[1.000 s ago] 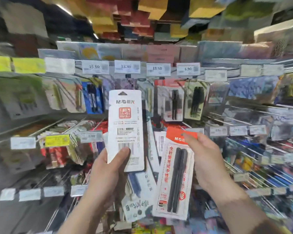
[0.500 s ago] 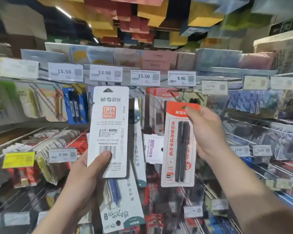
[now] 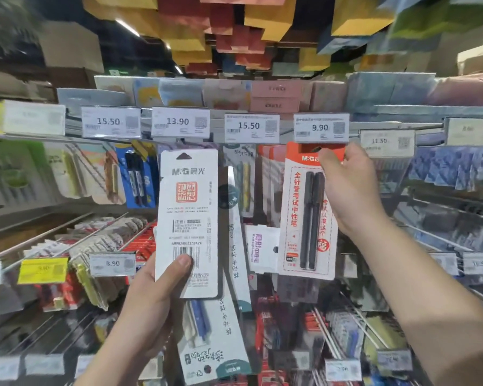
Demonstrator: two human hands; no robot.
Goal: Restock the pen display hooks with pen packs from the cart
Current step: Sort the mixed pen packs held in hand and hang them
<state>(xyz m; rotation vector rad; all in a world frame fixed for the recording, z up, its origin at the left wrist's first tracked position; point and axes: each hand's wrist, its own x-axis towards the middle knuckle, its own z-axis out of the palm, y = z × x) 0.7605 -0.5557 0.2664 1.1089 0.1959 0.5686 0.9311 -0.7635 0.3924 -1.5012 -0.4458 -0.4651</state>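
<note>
Up at the top rail of the display, just beneath the white 9.90 price tag point(image 3: 321, 127), my right hand point(image 3: 349, 190) has the orange-headed blister pack of two black pens point(image 3: 308, 215). Fingers clamped on its top right corner, thumb over the printed header, so the hang hole faces the rail. I judge I'm lining it up with the hook under that tag; the hook itself is hidden behind the card.

Down and left, my left hand point(image 3: 154, 296) grips the spare stock: a white card-backed pen pack point(image 3: 188, 218) turned barcode side towards me, thumb pressed on the barcode, with a second white pack holding a blue pen point(image 3: 209, 338) fanned out below it. Holding them low keeps them out of the way.

Compared with half a second ago, the orange pack has climbed: its header now meets the lower edge of the 9.90 tag rather than hanging clear beneath it. Left hand's stack has barely shifted. Not hung yet, by my reckoning.
</note>
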